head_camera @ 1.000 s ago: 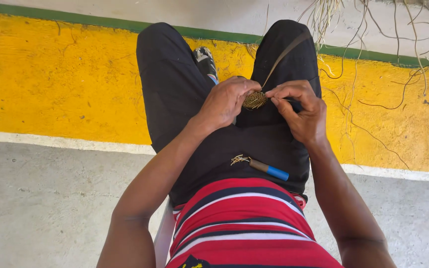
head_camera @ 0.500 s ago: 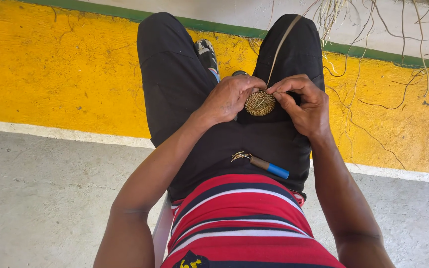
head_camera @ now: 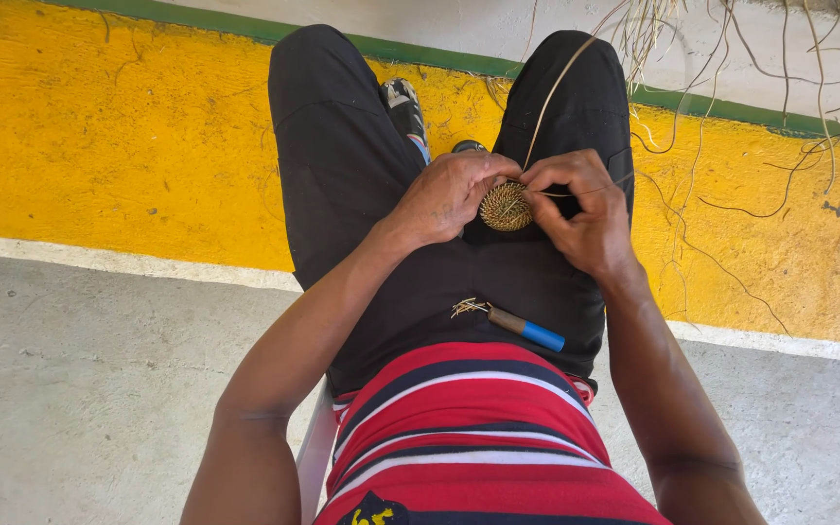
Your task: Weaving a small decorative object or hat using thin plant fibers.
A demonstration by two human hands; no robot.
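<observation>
I sit with a small round coiled straw disc (head_camera: 506,206) held over my lap between both hands. My left hand (head_camera: 449,194) grips its left edge. My right hand (head_camera: 583,209) pinches its right edge and a thin straw strand (head_camera: 554,92) that runs up over my right knee. A small tool with a blue handle (head_camera: 527,329) and a tuft of straw lies on my black shorts (head_camera: 342,175) below the hands, touching neither hand.
Loose dry straw fibres (head_camera: 731,117) lie scattered on the floor at the upper right. The floor has a yellow painted band (head_camera: 119,146), a green stripe (head_camera: 196,17) and grey concrete (head_camera: 80,389). My shoe (head_camera: 402,105) shows between my knees. A white seat edge (head_camera: 315,447) shows under me.
The straw disc has turned to show its flat coiled face more, and both hands have shifted slightly on its edge. The strand stays in my right hand.
</observation>
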